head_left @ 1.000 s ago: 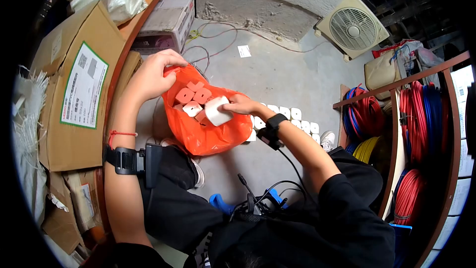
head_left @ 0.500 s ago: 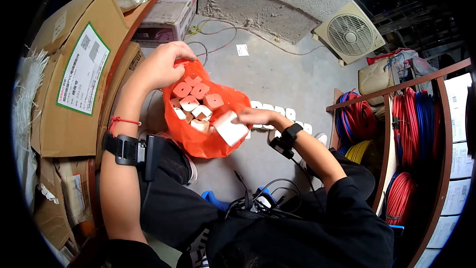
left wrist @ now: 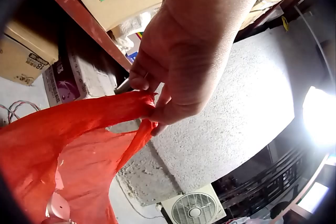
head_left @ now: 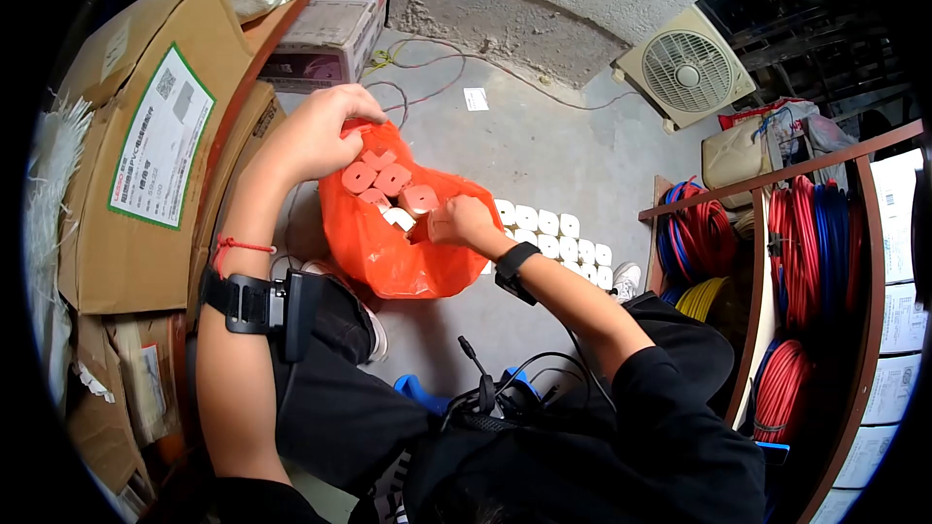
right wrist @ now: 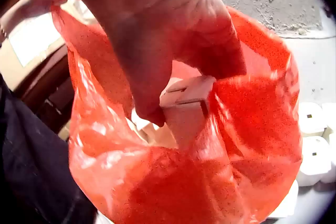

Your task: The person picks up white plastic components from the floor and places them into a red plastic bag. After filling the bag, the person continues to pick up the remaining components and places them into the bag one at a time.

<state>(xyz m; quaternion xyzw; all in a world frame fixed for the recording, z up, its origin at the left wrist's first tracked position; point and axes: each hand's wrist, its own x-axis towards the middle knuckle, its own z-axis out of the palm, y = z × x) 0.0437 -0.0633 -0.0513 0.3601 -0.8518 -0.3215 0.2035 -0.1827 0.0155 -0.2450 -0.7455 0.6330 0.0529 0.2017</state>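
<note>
On the left, just beside the cardboard carton (head_left: 146,155), the left hand (head_left: 316,136) pinches the far-left rim of the orange plastic bag (head_left: 388,262) between curled fingers and thumb, holding its mouth up and open. The right hand (head_left: 458,220) is sunk into the near-right side of that mouth, its fingers and thumb curled round a small pale box (right wrist: 185,109) directly beneath the palm. That box seems to stand roughly upright, though the film and blur leave its long axis uncertain. Rows of white boxes (head_left: 563,238) lie on the floor just to the right.
</note>
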